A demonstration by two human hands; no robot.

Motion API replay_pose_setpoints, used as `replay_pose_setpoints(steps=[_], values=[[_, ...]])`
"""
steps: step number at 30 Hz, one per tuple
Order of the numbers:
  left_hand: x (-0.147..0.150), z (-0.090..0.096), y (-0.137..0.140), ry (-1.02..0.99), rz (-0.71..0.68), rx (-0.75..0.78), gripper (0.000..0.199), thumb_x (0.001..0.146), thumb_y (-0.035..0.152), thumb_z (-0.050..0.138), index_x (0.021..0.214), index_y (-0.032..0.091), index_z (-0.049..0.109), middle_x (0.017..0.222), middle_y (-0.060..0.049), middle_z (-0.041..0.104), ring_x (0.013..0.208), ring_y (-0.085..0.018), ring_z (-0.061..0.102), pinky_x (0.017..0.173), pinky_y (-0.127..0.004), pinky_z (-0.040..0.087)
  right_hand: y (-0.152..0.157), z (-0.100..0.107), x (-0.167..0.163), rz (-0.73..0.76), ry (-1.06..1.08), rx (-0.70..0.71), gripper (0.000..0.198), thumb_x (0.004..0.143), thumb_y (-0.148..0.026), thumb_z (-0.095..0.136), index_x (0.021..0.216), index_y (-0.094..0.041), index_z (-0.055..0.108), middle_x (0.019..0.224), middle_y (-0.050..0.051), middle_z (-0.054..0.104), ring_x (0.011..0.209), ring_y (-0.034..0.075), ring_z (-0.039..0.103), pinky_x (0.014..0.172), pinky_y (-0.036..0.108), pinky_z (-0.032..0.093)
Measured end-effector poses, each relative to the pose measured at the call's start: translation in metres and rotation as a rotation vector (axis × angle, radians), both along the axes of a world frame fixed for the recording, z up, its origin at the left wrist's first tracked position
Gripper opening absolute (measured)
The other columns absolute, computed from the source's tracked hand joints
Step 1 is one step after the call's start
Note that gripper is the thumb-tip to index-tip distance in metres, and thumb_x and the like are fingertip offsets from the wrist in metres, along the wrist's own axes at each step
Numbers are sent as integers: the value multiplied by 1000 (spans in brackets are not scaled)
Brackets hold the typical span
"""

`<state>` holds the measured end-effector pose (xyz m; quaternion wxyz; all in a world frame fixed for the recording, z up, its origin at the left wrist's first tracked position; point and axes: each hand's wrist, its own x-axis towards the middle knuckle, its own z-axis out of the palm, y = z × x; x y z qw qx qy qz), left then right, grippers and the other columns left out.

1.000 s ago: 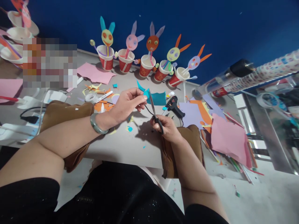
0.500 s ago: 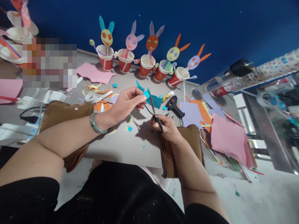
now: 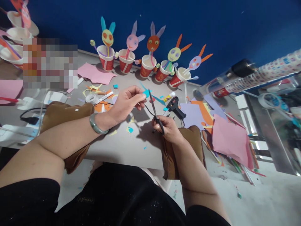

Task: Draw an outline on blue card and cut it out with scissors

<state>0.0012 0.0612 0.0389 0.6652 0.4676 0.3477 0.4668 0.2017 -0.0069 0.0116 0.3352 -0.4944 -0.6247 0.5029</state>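
My left hand (image 3: 131,102) pinches a piece of turquoise paper (image 3: 147,93) between thumb and fingertips above the table. A thin strip of the same paper trails from it to the right and upward. My right hand (image 3: 168,128) grips black-handled scissors (image 3: 153,106), their blades pointing up beside the paper's edge. The blades look nearly closed. Below the hands, a small turquoise disc (image 3: 130,129) and yellow scraps (image 3: 113,132) lie on the grey table (image 3: 122,150). A black glue gun (image 3: 175,107) rests just right of the scissors, near a yellow marker (image 3: 169,96).
Red paper cups (image 3: 147,70) with paper rabbit figures line the back by the blue wall (image 3: 150,12). Pink paper (image 3: 229,139), purple paper (image 3: 191,114) and straws lie right. Tape (image 3: 91,99) and orange scraps (image 3: 107,106) sit left. Brown cushions (image 3: 68,119) lie under both forearms.
The turquoise paper has turned, so its broad lower part now shows as a thin strip. A red piece behind it has come into view. Both hands have barely moved.
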Motion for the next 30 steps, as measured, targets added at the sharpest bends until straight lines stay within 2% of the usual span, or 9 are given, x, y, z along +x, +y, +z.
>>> replay_pose_setpoints(steps=[17,26,28,30], values=[[-2,6,1,60,-16,-18,18,75,20,71,71,17,54,59,4,60,53,-7,58,50,-18,43,0,1,3,61,-34,-5,53,76,-65,74,63,-19,53,60,-3,50,58,10,40,59,26,34],[-3,6,2,78,-8,-13,16,73,18,69,68,18,54,55,5,55,52,-7,55,51,-19,46,0,0,4,70,-36,-27,56,75,-68,73,61,-19,50,59,-3,47,59,10,39,58,26,32],[-3,4,2,91,9,8,13,72,17,68,70,18,55,60,4,56,54,-7,55,51,-19,47,0,0,5,71,-29,-33,55,75,-67,73,62,-19,51,59,-4,46,59,10,38,58,26,31],[-3,2,3,101,46,58,11,71,15,68,70,17,57,75,1,63,57,-7,57,51,-19,47,0,0,5,74,-21,-33,54,75,-67,73,63,-18,53,59,-4,46,59,10,37,58,26,31]])
